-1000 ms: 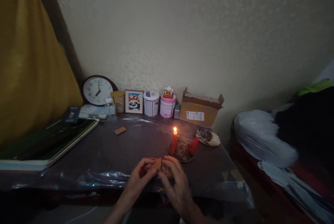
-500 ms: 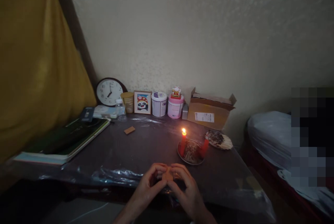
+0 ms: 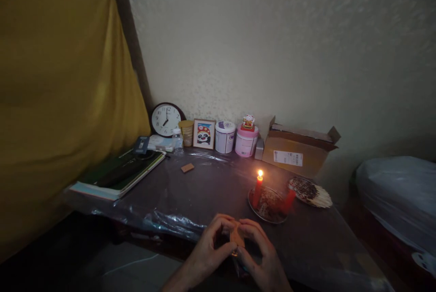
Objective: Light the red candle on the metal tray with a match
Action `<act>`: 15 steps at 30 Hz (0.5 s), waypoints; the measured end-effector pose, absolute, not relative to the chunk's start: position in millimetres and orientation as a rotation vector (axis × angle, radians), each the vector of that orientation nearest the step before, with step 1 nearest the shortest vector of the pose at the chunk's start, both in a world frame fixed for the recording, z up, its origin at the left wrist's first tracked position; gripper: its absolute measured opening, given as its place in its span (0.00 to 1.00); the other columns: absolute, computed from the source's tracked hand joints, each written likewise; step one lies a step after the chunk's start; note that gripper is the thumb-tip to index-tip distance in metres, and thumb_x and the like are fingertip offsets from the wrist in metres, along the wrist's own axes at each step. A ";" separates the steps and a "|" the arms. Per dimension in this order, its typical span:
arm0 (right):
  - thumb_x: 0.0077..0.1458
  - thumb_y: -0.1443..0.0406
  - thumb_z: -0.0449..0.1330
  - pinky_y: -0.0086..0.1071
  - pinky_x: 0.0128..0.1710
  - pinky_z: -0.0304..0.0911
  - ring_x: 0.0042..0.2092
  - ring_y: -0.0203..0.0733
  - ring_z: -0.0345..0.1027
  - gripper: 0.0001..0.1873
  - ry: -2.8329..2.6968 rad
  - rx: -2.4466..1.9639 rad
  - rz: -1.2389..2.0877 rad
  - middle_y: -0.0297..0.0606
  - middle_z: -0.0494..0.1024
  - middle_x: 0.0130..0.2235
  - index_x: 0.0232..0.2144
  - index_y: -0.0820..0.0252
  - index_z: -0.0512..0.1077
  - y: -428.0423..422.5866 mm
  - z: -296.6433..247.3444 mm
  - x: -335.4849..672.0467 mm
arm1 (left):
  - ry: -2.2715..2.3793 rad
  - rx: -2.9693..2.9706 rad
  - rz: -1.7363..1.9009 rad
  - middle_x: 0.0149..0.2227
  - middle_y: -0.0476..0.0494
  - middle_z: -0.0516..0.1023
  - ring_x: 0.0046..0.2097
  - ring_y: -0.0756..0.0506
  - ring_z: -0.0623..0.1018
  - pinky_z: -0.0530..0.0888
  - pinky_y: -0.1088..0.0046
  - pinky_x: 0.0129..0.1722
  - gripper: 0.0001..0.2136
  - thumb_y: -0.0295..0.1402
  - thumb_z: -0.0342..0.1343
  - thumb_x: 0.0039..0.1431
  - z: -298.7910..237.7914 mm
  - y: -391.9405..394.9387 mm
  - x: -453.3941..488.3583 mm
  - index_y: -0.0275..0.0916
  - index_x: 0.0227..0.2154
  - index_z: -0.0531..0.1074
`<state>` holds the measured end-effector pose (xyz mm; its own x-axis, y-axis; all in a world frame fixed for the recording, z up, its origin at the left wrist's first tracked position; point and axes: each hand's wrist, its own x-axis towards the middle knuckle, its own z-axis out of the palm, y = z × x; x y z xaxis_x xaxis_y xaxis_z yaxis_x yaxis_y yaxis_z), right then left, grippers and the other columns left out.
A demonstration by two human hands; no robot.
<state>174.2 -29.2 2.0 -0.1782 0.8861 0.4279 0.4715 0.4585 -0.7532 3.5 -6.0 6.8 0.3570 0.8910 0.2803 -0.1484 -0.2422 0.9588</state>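
My left hand (image 3: 214, 245) and my right hand (image 3: 256, 249) meet just past the near edge of the table, fingertips curled in. Pinched between them is a small orange-brown flat piece (image 3: 237, 236); fingers cover part of it, and its kind is unclear. Beyond my right hand, a round metal dish (image 3: 269, 215) bears a lit red candle (image 3: 258, 192), upright at its left. A second red candle (image 3: 289, 202) leans at the dish's right side, with no flame visible. Farther off to the left lies a small brown rectangular block (image 3: 187, 168).
Behind the dish lies a plate with dark and pale sticks (image 3: 322, 196). Along the wall stand a clock (image 3: 166, 120), a panda picture (image 3: 204, 135), two tins (image 3: 225, 140) and a cardboard box (image 3: 296, 153). A green book (image 3: 119, 174) rests at the left, by a yellow curtain (image 3: 75, 78).
My view has turned left, so the table's things sit farther right. Both hands stay together around the small piece, and more of it shows between the fingers.
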 end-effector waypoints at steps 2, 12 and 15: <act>0.52 0.62 0.58 0.31 0.47 0.65 0.49 0.44 0.67 0.13 -1.828 -1.163 0.547 0.40 0.70 0.48 0.42 0.54 0.68 -28.9 2.5 173.8 | 0.730 1.513 1.148 0.43 0.42 0.68 0.45 0.43 0.70 0.66 0.70 0.45 0.09 0.28 0.58 0.48 5.7 -5.9 2.7 0.40 0.35 0.71; 0.53 0.62 0.57 0.31 0.48 0.64 0.50 0.42 0.65 0.14 -1.883 -1.151 0.528 0.40 0.69 0.49 0.44 0.54 0.67 -27.9 0.3 175.1 | 0.776 1.661 1.143 0.43 0.42 0.68 0.46 0.44 0.69 0.64 0.68 0.46 0.09 0.31 0.58 0.49 10.5 -7.1 1.3 0.39 0.35 0.70; 0.53 0.61 0.57 0.33 0.48 0.64 0.50 0.43 0.65 0.15 -1.888 -1.159 0.507 0.40 0.69 0.49 0.44 0.53 0.67 -27.2 -1.6 175.8 | 0.775 1.688 1.150 0.42 0.43 0.68 0.45 0.44 0.69 0.65 0.67 0.46 0.09 0.30 0.58 0.49 10.3 -7.1 1.3 0.40 0.36 0.70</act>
<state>175.8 -27.2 -1.6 -0.2178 0.8674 0.4474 0.5267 0.4904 -0.6943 1.3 -7.1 10.3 0.3648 0.8624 0.3509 0.0018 -0.3776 0.9260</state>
